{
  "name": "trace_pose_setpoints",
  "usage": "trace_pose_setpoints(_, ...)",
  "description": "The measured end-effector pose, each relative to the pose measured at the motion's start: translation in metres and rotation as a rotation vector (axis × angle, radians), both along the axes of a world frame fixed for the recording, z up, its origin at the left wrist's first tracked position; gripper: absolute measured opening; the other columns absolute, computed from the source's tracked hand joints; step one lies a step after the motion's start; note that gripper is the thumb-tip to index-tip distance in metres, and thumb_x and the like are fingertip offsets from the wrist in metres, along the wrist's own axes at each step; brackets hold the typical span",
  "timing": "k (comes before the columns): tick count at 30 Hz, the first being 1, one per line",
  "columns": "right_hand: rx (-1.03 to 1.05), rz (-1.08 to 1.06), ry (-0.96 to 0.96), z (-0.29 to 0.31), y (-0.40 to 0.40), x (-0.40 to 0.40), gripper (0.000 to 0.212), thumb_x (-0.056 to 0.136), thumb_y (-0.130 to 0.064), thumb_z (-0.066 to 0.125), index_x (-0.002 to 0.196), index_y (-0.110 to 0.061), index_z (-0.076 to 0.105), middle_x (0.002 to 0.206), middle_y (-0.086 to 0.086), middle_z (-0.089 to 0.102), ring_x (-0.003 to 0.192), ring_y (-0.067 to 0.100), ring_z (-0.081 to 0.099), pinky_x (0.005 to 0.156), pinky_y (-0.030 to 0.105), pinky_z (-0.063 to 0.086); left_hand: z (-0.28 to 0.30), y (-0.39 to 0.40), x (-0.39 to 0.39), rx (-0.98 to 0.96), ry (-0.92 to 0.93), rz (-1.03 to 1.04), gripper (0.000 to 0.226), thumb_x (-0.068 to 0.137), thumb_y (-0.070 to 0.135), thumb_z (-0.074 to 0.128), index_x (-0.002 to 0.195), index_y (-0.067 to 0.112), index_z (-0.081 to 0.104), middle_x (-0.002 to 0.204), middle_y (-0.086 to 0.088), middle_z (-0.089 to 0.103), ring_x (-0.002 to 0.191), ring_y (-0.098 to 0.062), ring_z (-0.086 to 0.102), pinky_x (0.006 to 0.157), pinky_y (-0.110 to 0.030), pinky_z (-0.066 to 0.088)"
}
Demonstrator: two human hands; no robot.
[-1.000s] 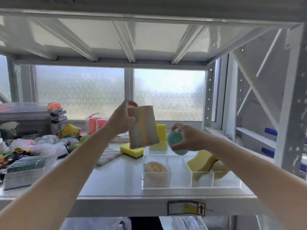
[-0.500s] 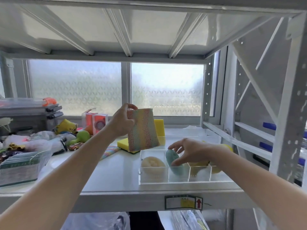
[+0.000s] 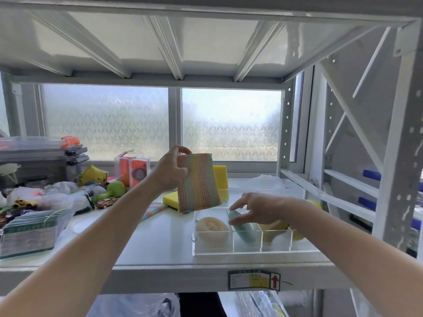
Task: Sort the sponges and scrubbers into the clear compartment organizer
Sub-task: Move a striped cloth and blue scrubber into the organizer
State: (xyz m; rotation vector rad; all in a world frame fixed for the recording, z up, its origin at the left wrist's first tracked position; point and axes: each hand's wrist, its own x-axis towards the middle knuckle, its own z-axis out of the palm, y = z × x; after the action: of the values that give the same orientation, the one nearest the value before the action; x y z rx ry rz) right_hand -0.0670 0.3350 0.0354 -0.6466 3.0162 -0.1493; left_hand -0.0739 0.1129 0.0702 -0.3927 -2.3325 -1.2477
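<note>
Head view: your right hand (image 3: 263, 209) seats the teal scrubber (image 3: 243, 228) in the organizer (image 3: 240, 253); your left hand (image 3: 170, 171) pinches the woven sponge (image 3: 198, 183), likely to be placed next.

Toy car (image 3: 106, 202), green dumbbell (image 3: 112, 190) (left clutter)

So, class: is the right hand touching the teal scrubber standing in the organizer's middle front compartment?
Touching. The head view shows the right hand with its fingertips pinching the top of the teal scrubber, with no gap between them.
</note>
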Motion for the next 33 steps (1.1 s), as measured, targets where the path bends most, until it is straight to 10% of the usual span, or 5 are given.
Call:
trace_pose_setpoints(7, -0.087, -0.095, 0.142, 0.022, 0.023, 0.005, 0.034, 0.094, -0.04, 0.051, 0.117, -0.019, 0.064, 0.118, -0.001, 0.065, 0.098, 0.016, 0.058, 0.079, 0.027, 0.043, 0.012, 0.014, -0.005, 0.03, 0.031, -0.055, 0.029, 0.088, 0.0, 0.054, 0.108, 0.019, 0.048, 0.079, -0.006, 0.058, 0.065, -0.018, 0.052, 0.053, -0.021, 0.043)
trace_pose_setpoints(33, -0.1, -0.242, 0.129, 0.03, 0.138, -0.039, 0.035, 0.086, -0.036, 0.064, 0.117, -0.022, 0.06, 0.104, -0.006, 0.055, 0.098, 0.015, 0.058, 0.091, 0.031, 0.051, -0.001, 0.191, -0.13, -0.053, -0.235, -0.215, 0.039, 0.085, -0.004, 0.041, 0.119, 0.01, 0.053, 0.101, -0.012, 0.058, 0.079, -0.022, 0.054, 0.059, -0.026, 0.043)
